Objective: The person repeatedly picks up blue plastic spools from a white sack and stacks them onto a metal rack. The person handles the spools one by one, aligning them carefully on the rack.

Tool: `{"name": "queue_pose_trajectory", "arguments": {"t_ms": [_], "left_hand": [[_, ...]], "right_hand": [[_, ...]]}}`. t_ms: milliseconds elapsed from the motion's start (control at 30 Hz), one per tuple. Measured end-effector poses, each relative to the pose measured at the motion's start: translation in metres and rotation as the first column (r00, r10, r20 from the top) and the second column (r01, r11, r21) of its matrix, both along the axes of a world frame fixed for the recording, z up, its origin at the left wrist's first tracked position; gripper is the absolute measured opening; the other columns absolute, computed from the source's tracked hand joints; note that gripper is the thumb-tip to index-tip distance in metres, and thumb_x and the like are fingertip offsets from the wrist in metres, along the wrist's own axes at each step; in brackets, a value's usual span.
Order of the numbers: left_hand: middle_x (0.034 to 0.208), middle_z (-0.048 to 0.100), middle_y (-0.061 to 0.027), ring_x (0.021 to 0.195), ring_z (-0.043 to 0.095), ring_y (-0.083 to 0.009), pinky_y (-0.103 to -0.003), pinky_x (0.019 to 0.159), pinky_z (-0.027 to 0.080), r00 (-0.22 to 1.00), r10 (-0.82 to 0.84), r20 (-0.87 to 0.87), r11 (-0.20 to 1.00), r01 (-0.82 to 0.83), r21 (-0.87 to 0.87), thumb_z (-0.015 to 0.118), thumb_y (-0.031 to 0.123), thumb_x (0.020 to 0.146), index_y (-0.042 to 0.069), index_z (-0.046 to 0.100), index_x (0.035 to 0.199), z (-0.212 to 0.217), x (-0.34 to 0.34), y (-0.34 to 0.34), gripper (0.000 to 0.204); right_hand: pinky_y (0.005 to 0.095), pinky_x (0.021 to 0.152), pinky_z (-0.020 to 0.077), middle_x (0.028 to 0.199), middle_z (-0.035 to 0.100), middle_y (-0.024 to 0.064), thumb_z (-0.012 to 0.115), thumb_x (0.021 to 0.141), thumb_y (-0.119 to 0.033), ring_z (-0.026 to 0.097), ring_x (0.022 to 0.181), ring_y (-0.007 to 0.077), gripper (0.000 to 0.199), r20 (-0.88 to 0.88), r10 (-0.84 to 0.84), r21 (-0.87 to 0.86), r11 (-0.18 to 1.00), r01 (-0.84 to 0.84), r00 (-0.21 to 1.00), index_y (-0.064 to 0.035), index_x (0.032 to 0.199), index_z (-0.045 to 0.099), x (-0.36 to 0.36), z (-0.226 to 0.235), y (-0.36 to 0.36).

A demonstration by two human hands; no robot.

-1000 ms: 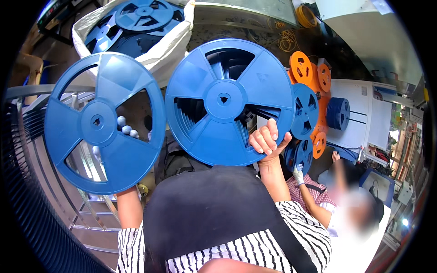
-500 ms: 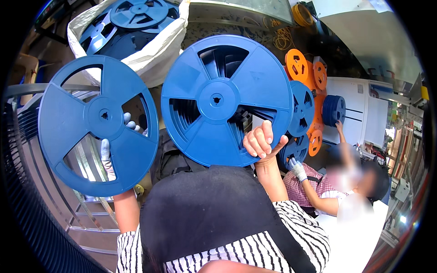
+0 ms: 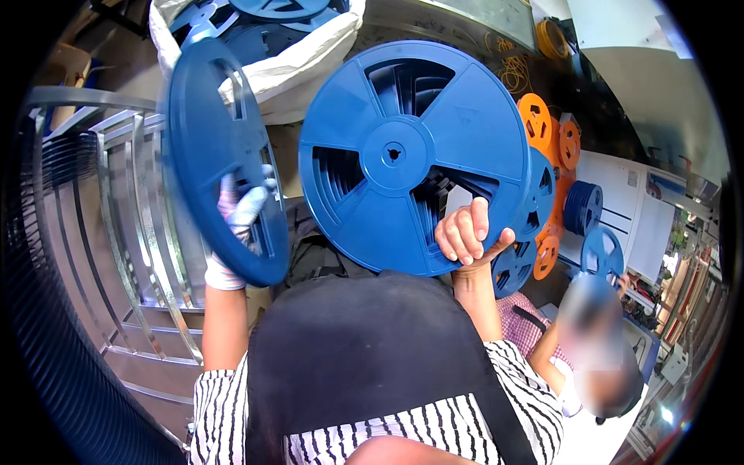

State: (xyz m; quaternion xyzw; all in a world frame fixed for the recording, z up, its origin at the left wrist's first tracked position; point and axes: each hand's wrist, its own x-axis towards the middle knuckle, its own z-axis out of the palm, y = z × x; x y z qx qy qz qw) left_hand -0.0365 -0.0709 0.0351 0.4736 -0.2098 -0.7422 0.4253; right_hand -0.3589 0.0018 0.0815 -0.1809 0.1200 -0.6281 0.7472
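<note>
My left hand (image 3: 246, 208), in a pale glove, grips a blue plastic reel (image 3: 200, 147) through its openings. That reel is turned nearly edge-on, tilted, and slightly blurred. Bare fingers of my right hand (image 3: 465, 234) curl over the lower right rim of a big blue reel (image 3: 353, 221) straight ahead, hooked in at its opening with the thumb outside. Through the openings of this reel more blue reels show stacked behind it. The two reels stand apart, side by side.
A white sack (image 3: 310, 74) of blue reels stands beyond. Metal rails (image 3: 147, 225) run along the left, beside stacked dark reels (image 3: 54, 333). At right are orange reels (image 3: 535, 120), and a co-worker (image 3: 554, 364) holds up a blue reel (image 3: 601, 252).
The reel in my left hand has turned from face-on to nearly edge-on and moved right. My right hand keeps its grip. The co-worker now raises a reel.
</note>
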Motion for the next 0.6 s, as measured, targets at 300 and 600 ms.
{"name": "queue_pose_trajectory", "arguments": {"t_ms": [300, 600], "left_hand": [[0.124, 0.050, -0.0131, 0.106, 0.053, -0.0207, -0.032, 0.091, 0.044, 0.903, -0.416, -0.106, 0.910, 0.412, -0.053, 0.079, 0.022, 0.075, 0.008, 0.008, 0.151, 0.015, -0.087, -0.008, 0.105], [0.120, 0.058, -0.0152, 0.111, 0.059, -0.0275, -0.043, 0.098, 0.048, 0.888, -0.172, -0.427, 0.963, 0.242, 0.116, 0.056, 0.012, 0.088, 0.006, 0.041, 0.137, 0.025, -0.033, -0.012, 0.051]], "right_hand": [[0.0327, 0.065, 0.0495, 0.070, 0.060, 0.0078, 0.072, 0.074, -0.032, 0.059, 0.063, 0.0193, 0.039, -0.382, 0.310, 0.478, 0.872, -0.101, 0.871, -0.0029, 0.094, 0.056, 0.074, 0.053, -0.034], [0.0351, 0.088, 0.0493, 0.099, 0.065, 0.0130, 0.069, 0.078, -0.022, 0.064, 0.092, 0.0212, 0.053, -0.549, 0.173, 0.547, 0.815, 0.194, 0.818, 0.0035, 0.121, 0.051, 0.069, 0.060, -0.043]]}}
